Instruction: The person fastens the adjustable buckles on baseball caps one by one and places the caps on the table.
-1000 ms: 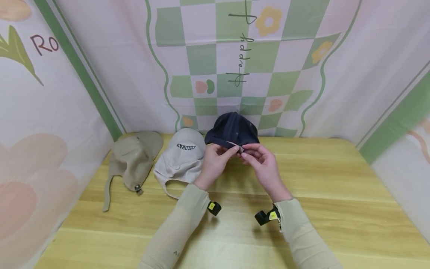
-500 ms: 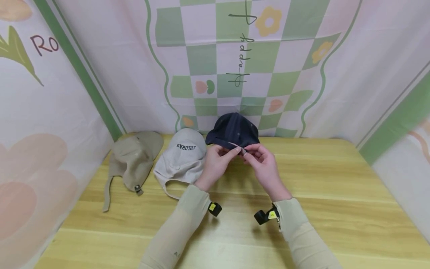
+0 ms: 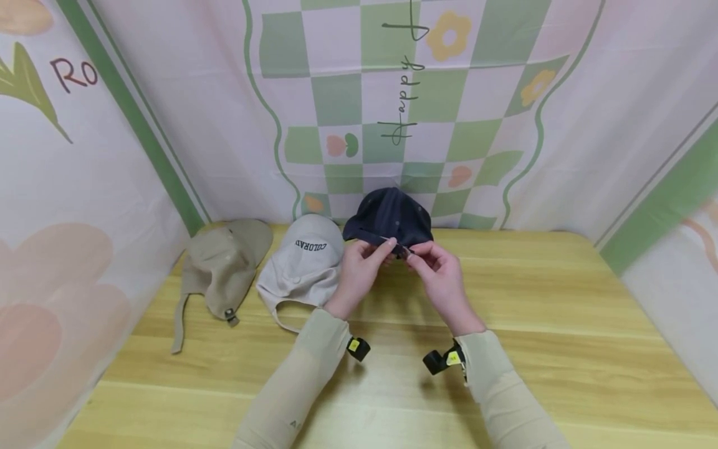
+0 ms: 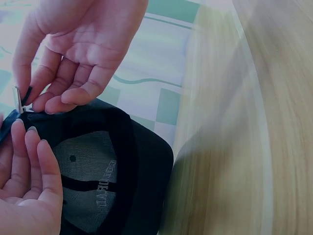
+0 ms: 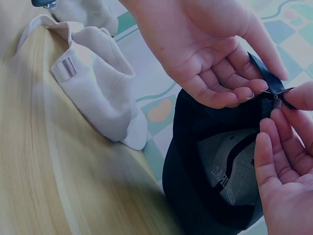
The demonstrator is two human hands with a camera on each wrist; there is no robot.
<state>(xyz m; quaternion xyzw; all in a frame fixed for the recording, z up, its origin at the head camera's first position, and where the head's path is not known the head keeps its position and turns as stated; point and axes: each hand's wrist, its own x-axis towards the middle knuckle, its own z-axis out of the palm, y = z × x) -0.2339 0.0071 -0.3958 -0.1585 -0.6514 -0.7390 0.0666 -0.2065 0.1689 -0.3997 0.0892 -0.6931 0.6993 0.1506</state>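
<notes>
A dark navy baseball cap [image 3: 392, 213] stands against the back wall, its back strap [image 3: 370, 237] towards me. My left hand [image 3: 359, 267] pinches this strap between thumb and fingers, just left of a small metal buckle [image 4: 17, 100]. With thumb and forefinger, my right hand [image 3: 442, 274] pinches at the buckle end. In the right wrist view the strap [image 5: 264, 72] passes up to the buckle, and a short dark end shows beside it. The cap's grey lining [image 5: 230, 171], with the backs of stitched letters, shows from below. Fingers partly hide how the strap runs through the buckle.
Left of the navy cap lies a pale grey cap [image 3: 305, 265] lettered in black. Farther left, a tan cap [image 3: 221, 265] lies with its strap undone and hanging. All rest on a wooden table [image 3: 550, 337], with printed cloth walls [image 3: 213, 143] behind and at the sides.
My left thumb has shifted slightly left along the strap, away from the right thumb, so more of the strap and buckle shows between the hands. The other caps have stayed put.
</notes>
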